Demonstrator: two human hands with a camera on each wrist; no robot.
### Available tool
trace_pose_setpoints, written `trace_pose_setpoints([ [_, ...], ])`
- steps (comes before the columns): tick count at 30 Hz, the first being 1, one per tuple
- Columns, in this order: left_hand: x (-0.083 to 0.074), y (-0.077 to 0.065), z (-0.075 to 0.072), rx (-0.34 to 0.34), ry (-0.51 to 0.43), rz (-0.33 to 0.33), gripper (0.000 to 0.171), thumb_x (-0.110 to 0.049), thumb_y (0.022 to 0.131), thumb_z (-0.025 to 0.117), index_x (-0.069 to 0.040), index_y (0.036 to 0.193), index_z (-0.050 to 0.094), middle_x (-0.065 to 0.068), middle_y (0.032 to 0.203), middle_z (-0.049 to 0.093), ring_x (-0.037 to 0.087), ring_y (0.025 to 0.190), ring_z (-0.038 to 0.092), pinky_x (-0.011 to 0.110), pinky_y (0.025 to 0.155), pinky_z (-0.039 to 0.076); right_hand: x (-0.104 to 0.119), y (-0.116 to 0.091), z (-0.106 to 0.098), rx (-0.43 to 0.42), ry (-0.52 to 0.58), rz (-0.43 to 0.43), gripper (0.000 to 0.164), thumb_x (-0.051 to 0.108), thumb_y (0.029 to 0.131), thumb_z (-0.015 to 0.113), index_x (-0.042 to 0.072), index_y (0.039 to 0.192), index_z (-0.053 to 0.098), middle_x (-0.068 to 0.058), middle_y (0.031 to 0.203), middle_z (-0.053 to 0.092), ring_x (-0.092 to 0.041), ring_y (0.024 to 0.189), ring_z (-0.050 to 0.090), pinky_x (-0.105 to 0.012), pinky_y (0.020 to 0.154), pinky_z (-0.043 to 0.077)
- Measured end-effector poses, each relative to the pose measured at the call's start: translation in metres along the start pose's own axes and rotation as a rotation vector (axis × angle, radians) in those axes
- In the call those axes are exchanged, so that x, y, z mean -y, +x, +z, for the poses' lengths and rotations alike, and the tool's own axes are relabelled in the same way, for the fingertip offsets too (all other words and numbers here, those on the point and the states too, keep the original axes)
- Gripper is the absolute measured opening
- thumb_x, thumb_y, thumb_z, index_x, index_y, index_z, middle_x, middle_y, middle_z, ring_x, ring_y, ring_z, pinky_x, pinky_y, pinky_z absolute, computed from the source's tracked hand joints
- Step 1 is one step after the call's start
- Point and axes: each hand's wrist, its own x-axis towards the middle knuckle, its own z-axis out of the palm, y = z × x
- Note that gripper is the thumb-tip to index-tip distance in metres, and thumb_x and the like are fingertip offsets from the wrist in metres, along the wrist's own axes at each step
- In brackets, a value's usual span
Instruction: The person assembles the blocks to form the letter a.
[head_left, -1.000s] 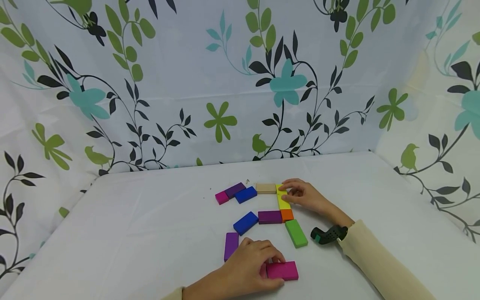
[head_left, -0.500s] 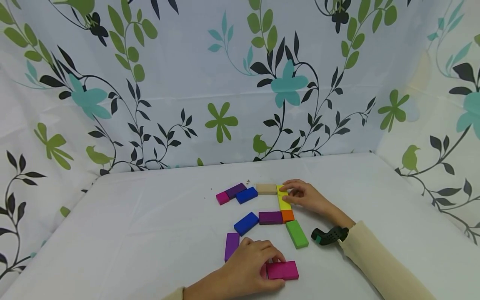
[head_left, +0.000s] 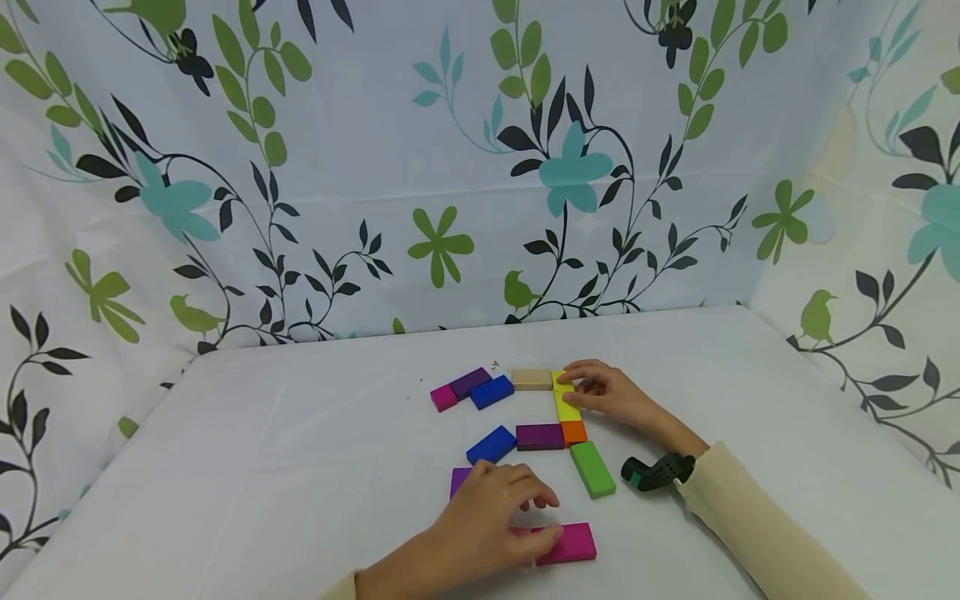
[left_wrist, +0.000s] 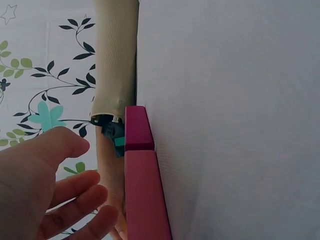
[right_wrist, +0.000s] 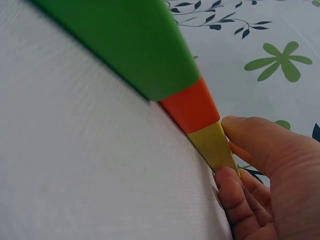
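Note:
In the head view my left hand (head_left: pixel 491 512) hovers over the near end of a row of coloured wooden blocks, its fingers apart and loosely bent. Below its thumb lies a magenta block (head_left: pixel 576 543). The left wrist view shows a lighter pink block (left_wrist: pixel 145 195) end to end with that magenta block, and the hand is clear of both. My right hand (head_left: pixel 615 394), farther back, holds a yellow block (head_left: pixel 567 408) between thumb and fingers. An orange block (right_wrist: pixel 192 107) touches the yellow one's near end, with a green block (right_wrist: pixel 125 45) beyond it.
A plum block (head_left: pixel 540 437), a blue block (head_left: pixel 491 445) and a purple block (head_left: pixel 460 479), partly hidden by the left hand, curve leftward. Behind are a tan block (head_left: pixel 532 380), another blue block (head_left: pixel 492 392), a dark purple block (head_left: pixel 470 382) and a small magenta block (head_left: pixel 443 397).
My left hand has let go of the pink blocks at the near end and risen a little, its fingers spreading. The right hand stays on the yellow block.

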Motion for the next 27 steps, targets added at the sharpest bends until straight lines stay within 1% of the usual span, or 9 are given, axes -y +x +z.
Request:
trace_pose_setpoints([
  [4,0.004,0.000,0.000,-0.085,0.057,0.069,0.019,-0.039,0.093,0.062,-0.023,0.101,0.070,-0.015,0.092,0.063,-0.004,0.089,0.055,0.029,0.086,0.038,0.002,0.000,0.000,0.003,0.008,0.007,0.030,0.014,0.091,0.068,0.003,0.119,0.066,-0.021,0.137,0.049,-0.022,0.093,0.055,-0.020,0.077,0.047],
  [7,0.008,-0.001,-0.002,-0.167,0.100,0.125,0.016,-0.034,0.092,0.065,-0.022,0.100,0.070,-0.013,0.091,0.064,-0.002,0.089,0.056,0.030,0.086,0.040,0.002,0.001,0.000,0.007,0.013,0.008,0.030,0.013,0.092,0.068,0.002,0.120,0.066,-0.022,0.137,0.048,-0.022,0.093,0.055,-0.020,0.076,0.047],
  [9,0.010,-0.001,-0.004,-0.211,0.105,0.139,0.015,-0.031,0.089,0.068,-0.020,0.099,0.071,-0.012,0.090,0.064,0.000,0.087,0.057,0.030,0.086,0.040,0.004,0.000,0.000,0.006,0.011,0.009,0.030,0.013,0.092,0.068,0.002,0.120,0.066,-0.022,0.137,0.048,-0.022,0.093,0.056,-0.020,0.076,0.047],
  [12,0.015,0.000,-0.008,-0.242,0.126,0.129,0.013,-0.027,0.088,0.070,-0.019,0.099,0.071,-0.011,0.089,0.064,0.002,0.085,0.058,0.031,0.085,0.041,0.005,0.001,0.001,0.001,0.005,0.007,0.030,0.013,0.092,0.068,0.002,0.120,0.066,-0.022,0.137,0.049,-0.022,0.093,0.056,-0.020,0.076,0.047],
  [14,0.017,0.000,-0.011,-0.245,0.136,0.111,0.013,-0.025,0.087,0.071,-0.018,0.099,0.071,-0.010,0.089,0.065,0.003,0.084,0.059,0.033,0.086,0.042,0.005,0.001,0.001,0.000,0.002,0.009,0.030,0.013,0.092,0.068,0.002,0.120,0.066,-0.022,0.137,0.049,-0.022,0.093,0.056,-0.020,0.076,0.047],
  [20,0.025,0.001,-0.016,-0.286,0.178,0.088,0.015,-0.024,0.086,0.072,-0.019,0.099,0.070,-0.010,0.087,0.065,0.004,0.082,0.060,0.036,0.085,0.044,0.002,0.002,0.000,0.001,-0.002,0.003,0.029,0.015,0.092,0.068,0.003,0.119,0.067,-0.021,0.136,0.049,-0.021,0.092,0.056,-0.020,0.077,0.048],
  [27,0.039,0.002,-0.017,-0.362,0.180,0.101,0.015,-0.023,0.083,0.075,-0.017,0.097,0.071,-0.007,0.082,0.065,0.005,0.079,0.060,0.036,0.080,0.044,0.000,0.001,0.000,0.009,0.025,0.030,0.030,0.018,0.091,0.069,0.006,0.119,0.067,-0.018,0.138,0.049,-0.022,0.095,0.055,-0.022,0.078,0.048],
])
